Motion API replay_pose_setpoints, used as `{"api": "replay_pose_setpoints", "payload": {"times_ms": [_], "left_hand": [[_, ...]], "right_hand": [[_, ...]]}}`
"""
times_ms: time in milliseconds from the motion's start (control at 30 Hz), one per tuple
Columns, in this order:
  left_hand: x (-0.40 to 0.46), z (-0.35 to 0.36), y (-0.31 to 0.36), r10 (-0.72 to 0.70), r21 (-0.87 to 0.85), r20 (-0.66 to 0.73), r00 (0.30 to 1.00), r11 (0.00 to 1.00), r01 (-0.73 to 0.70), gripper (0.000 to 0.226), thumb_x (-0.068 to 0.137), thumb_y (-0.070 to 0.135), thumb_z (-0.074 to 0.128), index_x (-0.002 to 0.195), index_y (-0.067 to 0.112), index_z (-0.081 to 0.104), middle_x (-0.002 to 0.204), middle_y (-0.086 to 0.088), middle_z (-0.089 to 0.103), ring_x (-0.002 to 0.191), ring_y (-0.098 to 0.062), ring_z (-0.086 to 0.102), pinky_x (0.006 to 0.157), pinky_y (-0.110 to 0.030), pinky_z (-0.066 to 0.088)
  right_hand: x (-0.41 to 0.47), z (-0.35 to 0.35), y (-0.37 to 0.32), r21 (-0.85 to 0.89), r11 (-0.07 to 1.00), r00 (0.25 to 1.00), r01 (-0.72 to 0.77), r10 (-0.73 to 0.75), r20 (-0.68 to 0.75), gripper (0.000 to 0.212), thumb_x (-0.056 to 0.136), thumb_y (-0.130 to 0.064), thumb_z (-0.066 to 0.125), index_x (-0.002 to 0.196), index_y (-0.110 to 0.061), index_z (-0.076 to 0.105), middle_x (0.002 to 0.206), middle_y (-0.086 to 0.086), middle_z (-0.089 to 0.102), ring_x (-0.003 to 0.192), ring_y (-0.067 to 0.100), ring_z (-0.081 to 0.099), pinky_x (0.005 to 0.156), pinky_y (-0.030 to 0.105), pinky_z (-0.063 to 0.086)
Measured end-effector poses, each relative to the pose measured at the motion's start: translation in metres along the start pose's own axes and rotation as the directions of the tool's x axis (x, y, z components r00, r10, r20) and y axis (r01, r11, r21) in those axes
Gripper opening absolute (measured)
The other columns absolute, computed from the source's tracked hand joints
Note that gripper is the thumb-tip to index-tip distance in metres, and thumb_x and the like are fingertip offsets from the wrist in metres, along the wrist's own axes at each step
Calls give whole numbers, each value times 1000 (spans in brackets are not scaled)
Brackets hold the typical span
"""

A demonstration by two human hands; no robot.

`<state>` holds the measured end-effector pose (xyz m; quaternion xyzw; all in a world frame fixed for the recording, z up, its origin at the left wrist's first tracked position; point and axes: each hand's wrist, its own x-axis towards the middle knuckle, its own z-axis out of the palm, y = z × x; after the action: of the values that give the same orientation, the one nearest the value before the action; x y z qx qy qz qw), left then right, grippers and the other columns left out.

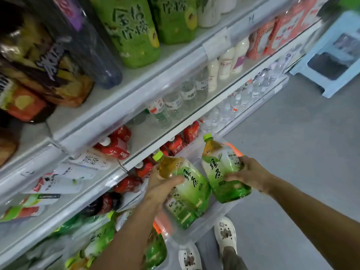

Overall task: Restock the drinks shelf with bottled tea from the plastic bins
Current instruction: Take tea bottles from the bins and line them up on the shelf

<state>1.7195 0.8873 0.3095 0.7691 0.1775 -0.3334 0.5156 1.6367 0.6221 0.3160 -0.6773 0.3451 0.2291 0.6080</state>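
I hold two green-labelled bottles of tea with lime caps, both tilted with their caps toward the shelves. My left hand (pixel 162 187) grips the left tea bottle (pixel 187 184) just below its neck. My right hand (pixel 250 175) grips the right tea bottle (pixel 224 170) around its middle. Both bottles hang above a clear plastic bin (pixel 202 228) with orange handle clips that sits on the floor beside the drinks shelf (pixel 124 172). More green tea bottles (pixel 101 236) lie on the lowest shelf level at bottom left.
Upper shelves carry large green lemon-drink bottles (pixel 132 32), water bottles (pixel 175 102), red drink bottles (pixel 118 145) and white milk-drink bottles (pixel 226 63). A light blue plastic stool (pixel 331 53) stands on the grey floor at upper right. My white shoes (pixel 226 234) are beside the bin.
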Motion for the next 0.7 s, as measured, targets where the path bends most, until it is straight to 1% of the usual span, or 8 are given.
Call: {"api": "replay_pose_setpoints", "payload": {"times_ms": [100,167,233,267,367,500,600,700], "left_hand": [[-41,-34,23,50,-100,64,997,994,-43,96,50,30,92,136,25,49,116,0,70,104,-19,67,92,-42,54],[-69,-53,38,117,-188,63,991,977,-104,79,67,12,86,136,23,50,103,-2,75,83,-16,70,85,-40,57],[-98,-69,54,159,-329,62,985,935,-130,65,73,0,76,131,15,51,92,-10,72,65,-16,68,64,-35,61],[-114,-77,60,166,-413,63,984,902,-126,56,70,3,75,122,12,55,92,-13,70,67,-19,68,58,-33,59],[-160,-95,73,149,-588,87,985,806,-70,38,64,30,74,98,13,69,99,-18,70,80,-30,68,74,-42,59],[-213,-119,88,181,-659,132,975,751,-50,39,64,52,71,80,18,82,86,-12,76,70,-28,74,61,-40,61],[-247,-136,95,227,-691,150,962,720,-62,39,68,52,69,79,17,83,86,-12,77,70,-28,75,59,-39,60],[-286,-149,96,256,-670,150,955,737,-92,48,71,53,70,99,15,81,103,-17,76,83,-33,75,65,-43,61]], "right_hand": [[-50,5,-26,167,985,997,43,-52,54,60,56,-10,85,111,-3,65,97,15,75,87,36,73,81,47,59],[-83,12,-42,274,959,991,66,-95,93,64,54,-12,78,115,-1,64,103,19,74,91,36,72,85,46,57],[-113,19,-58,362,928,980,81,-141,141,62,57,-9,70,118,1,63,106,21,72,89,35,71,78,41,59],[-127,24,-65,392,916,971,85,-164,173,60,58,-8,67,117,0,64,106,22,72,87,34,71,74,38,60],[-164,46,-90,421,903,946,79,-202,255,42,65,-17,68,105,-5,73,103,21,74,83,31,73,65,34,60],[-204,73,-120,413,899,922,146,-274,273,34,69,-37,79,94,-13,79,100,18,75,81,29,74,63,36,59],[-230,84,-137,424,885,900,193,-332,283,24,76,-38,74,88,-19,81,103,17,75,83,29,74,65,39,60],[-255,94,-152,400,886,879,234,-369,303,34,74,-39,76,98,-15,76,107,20,73,85,32,73,70,42,61]]}}
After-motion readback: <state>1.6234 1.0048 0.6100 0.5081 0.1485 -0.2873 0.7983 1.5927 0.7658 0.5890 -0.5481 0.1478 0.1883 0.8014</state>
